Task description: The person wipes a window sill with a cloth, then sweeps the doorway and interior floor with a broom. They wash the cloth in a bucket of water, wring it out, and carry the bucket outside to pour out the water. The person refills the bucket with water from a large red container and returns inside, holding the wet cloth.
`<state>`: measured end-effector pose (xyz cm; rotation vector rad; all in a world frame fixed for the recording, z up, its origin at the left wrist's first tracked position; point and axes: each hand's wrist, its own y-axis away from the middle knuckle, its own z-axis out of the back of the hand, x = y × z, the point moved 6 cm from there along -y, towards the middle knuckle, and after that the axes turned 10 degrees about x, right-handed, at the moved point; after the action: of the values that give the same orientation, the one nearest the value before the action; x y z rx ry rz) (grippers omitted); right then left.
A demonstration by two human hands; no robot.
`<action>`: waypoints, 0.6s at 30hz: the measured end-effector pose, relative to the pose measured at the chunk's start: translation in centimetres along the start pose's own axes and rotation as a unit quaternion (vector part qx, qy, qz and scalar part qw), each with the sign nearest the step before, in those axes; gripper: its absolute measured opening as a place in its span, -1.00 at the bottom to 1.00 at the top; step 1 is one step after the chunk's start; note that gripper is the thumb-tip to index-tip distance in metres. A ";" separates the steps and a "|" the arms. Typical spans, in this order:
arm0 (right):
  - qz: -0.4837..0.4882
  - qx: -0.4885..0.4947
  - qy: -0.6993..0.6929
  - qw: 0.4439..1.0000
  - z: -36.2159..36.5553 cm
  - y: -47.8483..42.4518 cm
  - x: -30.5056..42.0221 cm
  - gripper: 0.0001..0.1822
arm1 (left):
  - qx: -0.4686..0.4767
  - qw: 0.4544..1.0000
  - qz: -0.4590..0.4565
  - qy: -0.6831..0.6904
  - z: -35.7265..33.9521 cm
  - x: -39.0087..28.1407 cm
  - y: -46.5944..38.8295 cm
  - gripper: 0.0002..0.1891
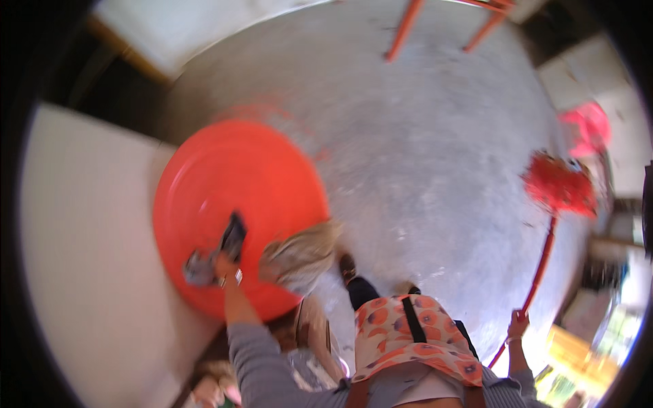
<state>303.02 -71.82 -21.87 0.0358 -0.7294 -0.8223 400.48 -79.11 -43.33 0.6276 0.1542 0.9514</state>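
My left hand (224, 268) grips a grey cloth (204, 268), blurred by motion, over the top of a round red table (265, 168). A darker fold of the cloth points away from me. At the table's near right edge lies a crumpled beige cloth or bag (301, 255), partly hanging over the rim. Off to my right side, my right hand (518, 325) is closed around the red handle (543, 255) of a broom. Its bushy red head (558, 186) is raised at the far end, away from me.
A pale wall (92, 224) borders the table on the left. Red furniture legs (405, 30) stand on the grey floor (408, 127) ahead. A pink plastic item (589, 127) is by the right wall. Bags or packages (311, 370) lie near my left side.
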 end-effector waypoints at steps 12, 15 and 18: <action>0.005 -0.320 0.048 0.946 19.8 4.3 -3.8 -0.83 | -0.267 0.422 -0.367 0.785 19.3 -9.7 21.6 -0.59; 0.022 -0.377 -0.018 0.926 24.7 3.7 -7.7 -0.87 | -0.286 0.418 -0.383 0.772 21.2 -18.1 28.6 -0.52; -0.013 -0.427 -0.096 0.899 29.2 3.8 -15.0 -0.88 | -0.256 0.406 -0.435 0.762 21.1 -29.8 36.5 -0.45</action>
<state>281.05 -51.94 -7.22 -0.8396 -0.4975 -1.1251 365.26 -96.70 -9.92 -1.1062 1.6124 0.1468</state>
